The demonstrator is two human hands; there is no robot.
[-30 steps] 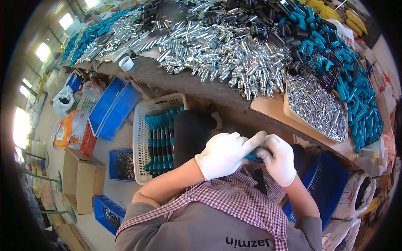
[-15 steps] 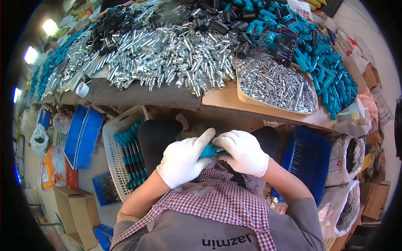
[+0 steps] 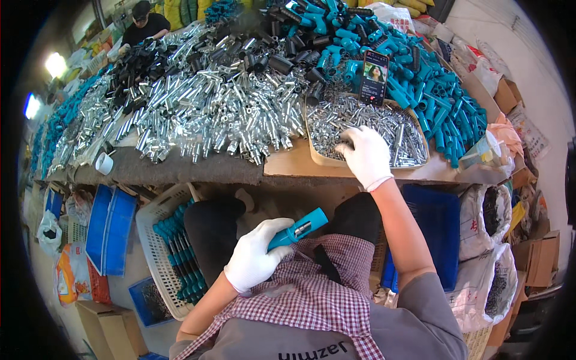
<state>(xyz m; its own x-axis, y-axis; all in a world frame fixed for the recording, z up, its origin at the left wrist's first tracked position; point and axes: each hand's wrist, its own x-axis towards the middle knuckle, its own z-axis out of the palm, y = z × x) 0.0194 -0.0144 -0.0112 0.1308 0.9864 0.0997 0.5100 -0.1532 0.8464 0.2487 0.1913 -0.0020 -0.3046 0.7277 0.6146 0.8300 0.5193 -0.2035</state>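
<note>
My left hand (image 3: pixel 255 257), gloved in white, is wrapped round a teal plastic tool handle (image 3: pixel 311 222) above my lap. The handle tilts up to the right, and a slot in its side shows metal inside. Up on the bench, my right hand (image 3: pixel 368 157), also gloved, reaches over the front of a shallow cream tray (image 3: pixel 329 161). Its fingers are curled and pinched down at the small metal pins (image 3: pixel 330 123) in that tray. Whatever lies between those fingertips is too small to make out.
A phone (image 3: pixel 373 78) leans at the tray's back. Metal sockets (image 3: pixel 222 114), black sleeves (image 3: pixel 280 64) and teal handles (image 3: pixel 447 117) heap the bench. Below stand a white basket (image 3: pixel 150 240) of teal-and-black tools and a blue bin (image 3: pixel 441 234). Another person (image 3: pixel 144 27) sits far left.
My right hand has left the teal handle and moved up and forward to the tray of pins. The left hand keeps the handle, now lower and more exposed. The view has shifted.
</note>
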